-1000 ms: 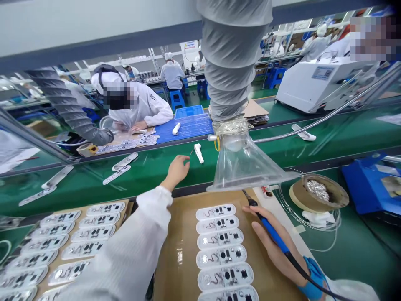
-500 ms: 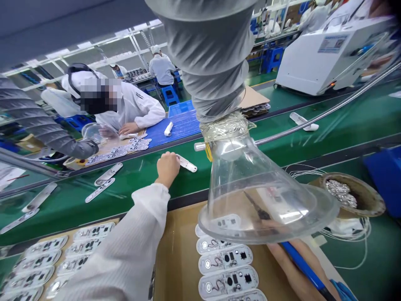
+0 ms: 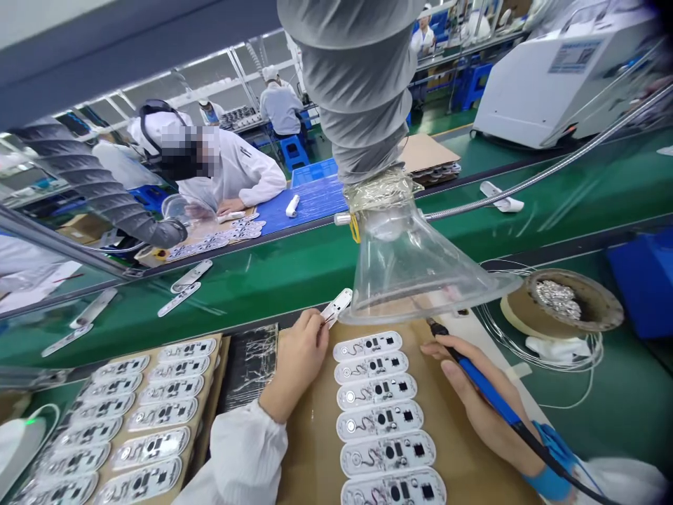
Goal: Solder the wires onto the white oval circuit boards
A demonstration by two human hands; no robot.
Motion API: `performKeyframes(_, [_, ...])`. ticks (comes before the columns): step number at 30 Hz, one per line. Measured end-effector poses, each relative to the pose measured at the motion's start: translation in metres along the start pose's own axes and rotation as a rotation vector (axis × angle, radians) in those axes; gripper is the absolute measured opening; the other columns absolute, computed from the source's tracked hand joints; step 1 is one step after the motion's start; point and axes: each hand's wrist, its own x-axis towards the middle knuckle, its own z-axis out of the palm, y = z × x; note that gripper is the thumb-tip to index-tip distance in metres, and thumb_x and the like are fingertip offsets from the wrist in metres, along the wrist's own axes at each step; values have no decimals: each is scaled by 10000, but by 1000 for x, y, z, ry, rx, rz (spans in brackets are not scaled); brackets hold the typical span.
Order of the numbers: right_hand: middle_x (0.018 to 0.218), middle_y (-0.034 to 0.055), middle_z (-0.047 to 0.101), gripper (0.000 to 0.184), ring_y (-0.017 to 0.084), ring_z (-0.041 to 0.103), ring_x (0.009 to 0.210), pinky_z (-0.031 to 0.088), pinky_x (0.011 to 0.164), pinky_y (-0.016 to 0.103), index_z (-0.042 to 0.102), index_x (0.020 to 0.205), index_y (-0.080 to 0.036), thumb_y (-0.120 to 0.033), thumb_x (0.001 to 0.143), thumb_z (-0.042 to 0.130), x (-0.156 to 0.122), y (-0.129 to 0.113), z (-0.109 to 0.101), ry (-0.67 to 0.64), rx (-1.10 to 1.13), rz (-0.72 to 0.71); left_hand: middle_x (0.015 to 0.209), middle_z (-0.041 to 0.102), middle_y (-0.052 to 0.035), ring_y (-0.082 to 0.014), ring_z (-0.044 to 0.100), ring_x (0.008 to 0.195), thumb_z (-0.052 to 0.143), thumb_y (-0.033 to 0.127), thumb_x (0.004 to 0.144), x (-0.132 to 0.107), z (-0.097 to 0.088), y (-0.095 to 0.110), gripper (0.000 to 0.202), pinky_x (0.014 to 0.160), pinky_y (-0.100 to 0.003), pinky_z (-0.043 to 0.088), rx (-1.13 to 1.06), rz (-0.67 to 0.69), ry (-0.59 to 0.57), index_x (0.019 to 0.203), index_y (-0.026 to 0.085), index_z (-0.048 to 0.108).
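My left hand point(image 3: 301, 359) is closed on the near end of a narrow white plastic casing point(image 3: 338, 306), with thin wires showing at the fingertips. The casing is raised at the far edge of the brown board point(image 3: 310, 456), beside the clear fume hood point(image 3: 410, 280). My right hand point(image 3: 481, 414) grips a blue soldering iron point(image 3: 486, 389) like a pen; its tip lies behind the hood's rim and cannot be made out. Between my hands, a column of white casings with circuit boards point(image 3: 379, 419) lies on the brown board.
At left, more filled casings point(image 3: 152, 414) lie in rows on cardboard. A green conveyor point(image 3: 273, 270) crosses ahead, carrying loose casings point(image 3: 179, 299). At right stands a round container of metallic shavings point(image 3: 565, 301) amid white wire. Across the conveyor a person point(image 3: 226, 168) works.
My left hand has come back from the conveyor towards me, bringing the white casing to the brown board. The view has shifted, and my right hand still holds the soldering iron.
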Motion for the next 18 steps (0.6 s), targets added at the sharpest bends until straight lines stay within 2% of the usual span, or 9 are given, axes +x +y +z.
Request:
performKeyframes(4, [1287, 45, 834, 366, 259, 789, 1243, 672, 1033, 324, 660, 1450, -325, -429, 1104, 605, -1, 1, 0, 9, -11, 5, 1260, 778, -95, -256, 754, 1022, 539, 212, 1050, 0, 2, 1, 250, 842, -364, 559, -68, 19, -5, 1169, 234, 759])
performKeyframes(9, [1328, 80, 816, 434, 296, 772, 1274, 670, 1062, 403, 626, 1522, -301, -417, 1105, 600, 0, 0, 0, 24, 6, 1, 1077, 801, -103, -305, 740, 1077, 560, 233, 1039, -1, 3, 3, 249, 967, -455, 560, -193, -1, 10, 1121, 258, 794])
performKeyframes(14, [1274, 57, 837, 439, 273, 789, 1240, 665, 1067, 398, 604, 1545, -319, -385, 1111, 599, -1, -4, -3, 42, 41, -21, 1035, 814, -72, -276, 750, 1041, 605, 287, 1015, -2, 4, 1, 183, 1015, -442, 570, -390, -76, 34, 973, 264, 781])
performKeyframes(18, [1258, 37, 843, 464, 253, 780, 1259, 650, 1086, 393, 568, 1585, -340, -356, 1122, 592, -3, -12, -11, 87, 102, -36, 1059, 813, -57, -235, 754, 995, 538, 392, 1062, -3, -3, 3, 261, 930, -370, 598, -569, -133, 36, 983, 250, 742])
